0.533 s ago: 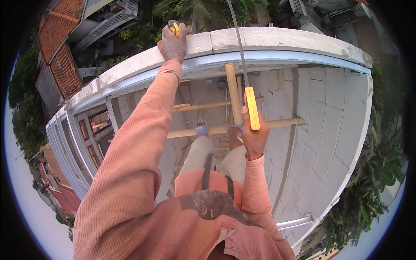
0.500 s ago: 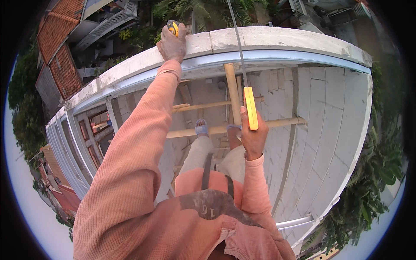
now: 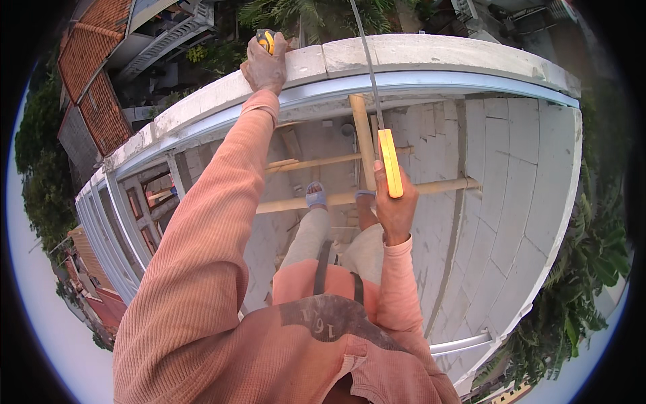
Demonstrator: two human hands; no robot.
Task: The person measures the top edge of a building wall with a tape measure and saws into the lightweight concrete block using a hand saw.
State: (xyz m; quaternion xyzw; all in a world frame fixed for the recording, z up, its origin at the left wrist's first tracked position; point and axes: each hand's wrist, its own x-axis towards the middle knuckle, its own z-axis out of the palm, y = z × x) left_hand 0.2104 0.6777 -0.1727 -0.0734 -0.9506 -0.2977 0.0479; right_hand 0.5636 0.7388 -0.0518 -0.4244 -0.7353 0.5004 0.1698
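Observation:
My left hand [image 3: 264,67] rests on the top of the pale block wall [image 3: 448,52], wrapped round a yellow-and-black tape measure [image 3: 268,42]. My right hand [image 3: 395,209] grips the yellow handle [image 3: 390,161] of a saw. Its long, narrow blade [image 3: 368,59] points away from me over the light metal channel [image 3: 424,82] and the block top, right of my left hand.
My sandalled feet [image 3: 316,195] stand by wooden poles [image 3: 437,187] high inside the block shell. More metal channels [image 3: 122,217] run at the left. Beyond the wall lie tiled roofs [image 3: 91,57] and trees [image 3: 303,17]. A wide block wall [image 3: 505,215] curves along the right.
The saw, my right hand and my left hand with the tape measure all sit slightly higher in the picture. The wall edge has shifted up a little as well.

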